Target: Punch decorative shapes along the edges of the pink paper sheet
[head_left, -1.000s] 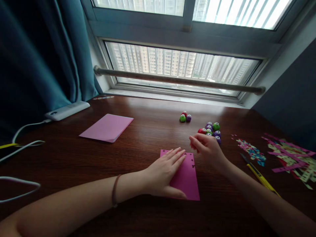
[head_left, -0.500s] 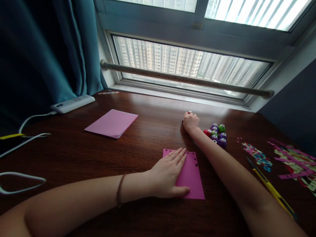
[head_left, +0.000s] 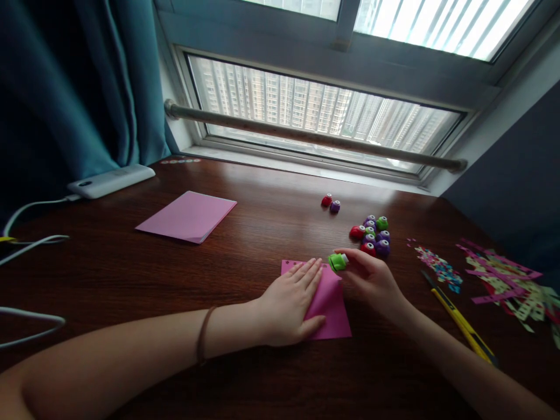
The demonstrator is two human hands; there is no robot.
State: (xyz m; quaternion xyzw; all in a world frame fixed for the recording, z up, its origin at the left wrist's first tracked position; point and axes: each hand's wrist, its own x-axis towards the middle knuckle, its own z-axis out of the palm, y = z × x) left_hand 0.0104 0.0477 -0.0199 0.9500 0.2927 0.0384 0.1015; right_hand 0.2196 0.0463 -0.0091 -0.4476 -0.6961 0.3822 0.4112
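Observation:
A small pink sheet of paper (head_left: 335,321) lies on the dark wooden table, with small shapes punched along its far edge. My left hand (head_left: 291,303) rests flat on it, fingers stretched out. In my right hand (head_left: 371,277) is a green craft punch (head_left: 337,262), pinched between thumb and fingers at the sheet's far right corner. That corner looks bent up a little beside the punch. Whether the punch grips the paper is hard to tell.
Beyond my right hand stands a cluster of purple, red and green punches (head_left: 382,247); a red punch (head_left: 326,200) and a purple punch (head_left: 335,207) sit farther back. Pink paper stack (head_left: 188,217) at left; confetti (head_left: 440,268), yellow cutter (head_left: 464,324) and paper strips (head_left: 511,280) at right.
My right hand has come back from the far part of the table to the sheet's corner, now holding the green punch. My left hand stays on the sheet. The view has shifted slightly.

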